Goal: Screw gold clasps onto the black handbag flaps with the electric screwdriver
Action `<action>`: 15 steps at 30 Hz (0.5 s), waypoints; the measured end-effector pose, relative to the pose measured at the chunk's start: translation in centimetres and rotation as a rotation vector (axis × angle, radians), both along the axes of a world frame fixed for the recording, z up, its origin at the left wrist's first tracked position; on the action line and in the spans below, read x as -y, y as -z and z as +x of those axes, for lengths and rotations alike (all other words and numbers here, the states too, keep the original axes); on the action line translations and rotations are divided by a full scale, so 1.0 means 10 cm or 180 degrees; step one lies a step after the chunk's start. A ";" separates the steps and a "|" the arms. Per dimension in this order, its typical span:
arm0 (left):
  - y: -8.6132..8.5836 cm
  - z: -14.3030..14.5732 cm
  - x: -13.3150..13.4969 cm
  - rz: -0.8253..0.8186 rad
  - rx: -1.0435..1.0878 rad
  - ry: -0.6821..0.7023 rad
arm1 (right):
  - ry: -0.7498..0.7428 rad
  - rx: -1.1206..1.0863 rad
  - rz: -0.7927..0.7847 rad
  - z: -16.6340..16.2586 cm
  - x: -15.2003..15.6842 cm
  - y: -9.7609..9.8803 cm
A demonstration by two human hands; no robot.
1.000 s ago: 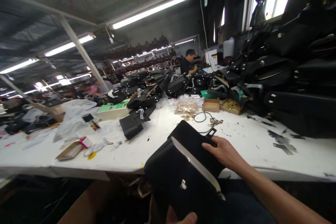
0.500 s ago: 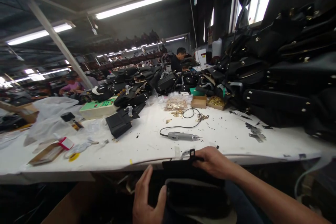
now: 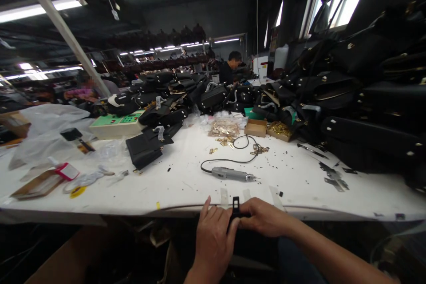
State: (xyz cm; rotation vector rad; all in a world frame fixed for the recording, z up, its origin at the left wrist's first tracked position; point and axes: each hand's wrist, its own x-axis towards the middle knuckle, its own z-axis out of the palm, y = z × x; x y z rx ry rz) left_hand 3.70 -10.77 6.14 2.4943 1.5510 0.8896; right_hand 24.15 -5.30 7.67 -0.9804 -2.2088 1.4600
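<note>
Both my hands meet just below the white table's front edge [image 3: 140,211]. My left hand [image 3: 213,239] lies with fingers curled over a black handbag that is mostly hidden in the dark below. My right hand [image 3: 262,217] pinches the bag's small black strap tab [image 3: 235,206], which sticks up between the two hands. On the table right beyond them lies a grey electric screwdriver [image 3: 231,174] with its black cord looping away.
A high pile of black handbags [image 3: 366,97] fills the right side, more bags [image 3: 173,97] at the back. Small boxes of gold hardware [image 3: 266,128], loose metal parts, a green device [image 3: 116,125], a flat black bag piece [image 3: 143,148], plastic bags at left. A person sits at the far end.
The black bag has dropped from above the table edge down into my lap. My left hand came up onto it and both hands now close around the strap tab.
</note>
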 end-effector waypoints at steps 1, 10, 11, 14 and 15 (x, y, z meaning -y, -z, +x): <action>0.05 -0.02 -0.09 -0.0079 0.0013 -0.0054 | -0.0070 0.0044 -0.0036 0.00 -0.10 -0.01; 0.47 -0.20 -0.68 -0.0903 0.0532 -0.0346 | 0.1496 0.1115 0.0969 -0.02 -1.95 0.03; 0.50 -0.21 -0.70 -0.0930 0.0608 -0.0339 | 0.1527 0.1282 0.1015 -0.05 -2.16 0.10; 0.56 -0.24 -0.76 -0.1013 0.0741 -0.0292 | 0.1586 0.1569 0.1081 -0.15 -2.64 0.28; 0.58 -0.26 -0.77 -0.1053 0.0747 -0.0255 | 0.1583 0.1658 0.1096 -0.18 -2.75 0.33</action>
